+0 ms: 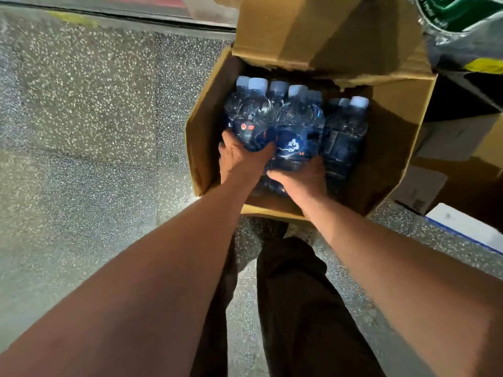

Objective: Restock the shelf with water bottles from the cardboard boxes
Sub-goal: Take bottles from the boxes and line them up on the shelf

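Note:
An open cardboard box stands on the floor, its flaps up, holding several clear water bottles with blue labels and pale caps. My left hand is wrapped around the lower body of the left front bottle. Beside it, my right hand grips the base of the neighbouring bottle. More bottles stand untouched on the right side of the box. The shelf is out of view.
Speckled terrazzo floor spreads to the left. Other cartons and a white box crowd the right side. A wrapped pack of green-labelled bottles sits at the top right. My dark trousers fill the lower middle.

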`<action>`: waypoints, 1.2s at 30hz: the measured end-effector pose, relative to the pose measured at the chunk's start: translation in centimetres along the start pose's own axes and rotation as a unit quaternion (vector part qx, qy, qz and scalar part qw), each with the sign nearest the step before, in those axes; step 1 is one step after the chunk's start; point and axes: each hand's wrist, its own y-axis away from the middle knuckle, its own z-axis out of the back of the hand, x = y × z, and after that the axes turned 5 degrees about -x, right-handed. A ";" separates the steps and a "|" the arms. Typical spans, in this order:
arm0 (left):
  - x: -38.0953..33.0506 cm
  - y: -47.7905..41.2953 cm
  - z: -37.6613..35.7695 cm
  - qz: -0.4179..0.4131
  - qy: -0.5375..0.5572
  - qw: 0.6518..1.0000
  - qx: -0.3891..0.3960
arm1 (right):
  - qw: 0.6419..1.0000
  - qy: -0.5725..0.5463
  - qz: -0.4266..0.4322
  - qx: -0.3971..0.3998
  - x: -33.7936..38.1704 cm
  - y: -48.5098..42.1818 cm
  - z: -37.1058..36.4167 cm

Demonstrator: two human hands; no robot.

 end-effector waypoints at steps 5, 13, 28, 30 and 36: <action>0.1 -0.1 0.1 -0.018 -0.044 0.999 -0.007 | 0.999 0.017 0.024 0.019 1.8 1.8 2.1; -0.4 2.9 4.3 -0.071 0.017 0.997 0.023 | 0.999 -0.036 0.028 0.017 3.0 5.6 4.7; -11.4 19.8 28.4 -0.276 0.240 0.923 0.121 | 0.916 -0.334 0.208 0.082 18.2 30.8 17.0; -12.9 21.8 31.1 -0.290 0.253 0.914 0.125 | 0.912 -0.324 0.244 0.066 20.1 34.1 18.7; -18.2 32.6 43.3 -0.432 0.331 0.829 0.125 | 0.870 -0.341 0.351 0.060 27.5 47.3 26.6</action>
